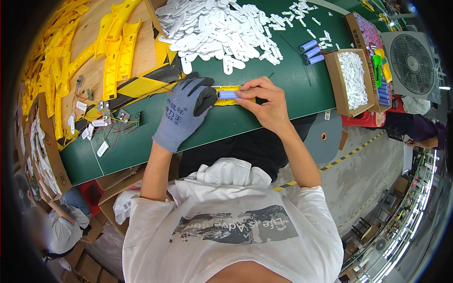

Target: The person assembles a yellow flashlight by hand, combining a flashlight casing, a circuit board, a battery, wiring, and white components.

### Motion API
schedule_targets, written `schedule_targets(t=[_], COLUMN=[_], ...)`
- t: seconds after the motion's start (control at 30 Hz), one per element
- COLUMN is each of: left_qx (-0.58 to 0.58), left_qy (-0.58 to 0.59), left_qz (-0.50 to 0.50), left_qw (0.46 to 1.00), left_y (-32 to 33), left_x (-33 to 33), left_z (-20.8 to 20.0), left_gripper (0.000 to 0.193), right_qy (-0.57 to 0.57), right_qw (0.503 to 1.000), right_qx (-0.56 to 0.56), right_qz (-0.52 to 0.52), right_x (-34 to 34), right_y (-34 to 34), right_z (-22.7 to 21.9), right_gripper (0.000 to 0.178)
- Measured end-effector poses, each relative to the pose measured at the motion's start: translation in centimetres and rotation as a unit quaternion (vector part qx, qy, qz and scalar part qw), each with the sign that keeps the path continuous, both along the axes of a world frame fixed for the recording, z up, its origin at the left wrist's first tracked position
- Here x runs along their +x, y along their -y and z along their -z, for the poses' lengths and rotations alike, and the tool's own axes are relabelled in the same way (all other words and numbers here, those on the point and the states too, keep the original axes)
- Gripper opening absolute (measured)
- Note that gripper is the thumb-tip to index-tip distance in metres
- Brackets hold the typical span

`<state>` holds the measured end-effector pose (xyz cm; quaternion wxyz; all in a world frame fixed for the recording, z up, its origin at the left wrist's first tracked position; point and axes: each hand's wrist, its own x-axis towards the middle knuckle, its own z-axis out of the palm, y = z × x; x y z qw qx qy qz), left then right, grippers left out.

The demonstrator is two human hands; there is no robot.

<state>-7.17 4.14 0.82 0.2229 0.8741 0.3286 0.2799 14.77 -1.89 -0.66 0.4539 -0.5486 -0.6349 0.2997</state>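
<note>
A yellow plastic shell [225, 102] lies at the near part of the green bench, with a purple-blue cylindrical battery [227, 95] in its hollow. My left hand [181, 113], in a grey-blue glove with dark fingertips, grips the shell's left end. My bare right hand [268, 103] pinches the right end of the battery and shell between thumb and fingers. Whether the battery is fully seated cannot be made out, since my fingers cover its right end.
White plastic pieces [212, 28] are heaped at the back. Loose batteries [313, 59] lie to the right, before a carton [336, 87] of small white parts and a fan [411, 63]. Yellow shells [120, 52] and wired circuit boards [134, 119] lie left. Another person [66, 226] sits at lower left.
</note>
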Motion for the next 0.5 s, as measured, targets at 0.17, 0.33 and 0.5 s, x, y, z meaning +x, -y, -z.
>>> schedule_targets(t=[0.17, 0.33, 0.5], left_qx=[-0.023, -0.036, -0.029], left_qy=[0.026, 0.029, 0.041], left_qz=[-0.003, -0.002, -0.044], left_qw=[0.999, 0.999, 0.998], left_y=[-0.3, -0.2, 0.4], left_x=[-0.5, -0.6, -1.0], left_z=[1.0, 1.5, 1.9], left_gripper=[0.018, 0.019, 0.037], right_qy=[0.009, 0.163, 0.297], right_qw=[1.0, 0.98, 0.94], right_qx=[0.017, 0.115, 0.164], right_qz=[0.011, -0.004, -0.021], right_x=[-0.4, -0.7, -0.6], right_y=[0.4, 0.5, 0.4], right_z=[0.4, 0.7, -1.3], right_gripper=[0.017, 0.028, 0.03])
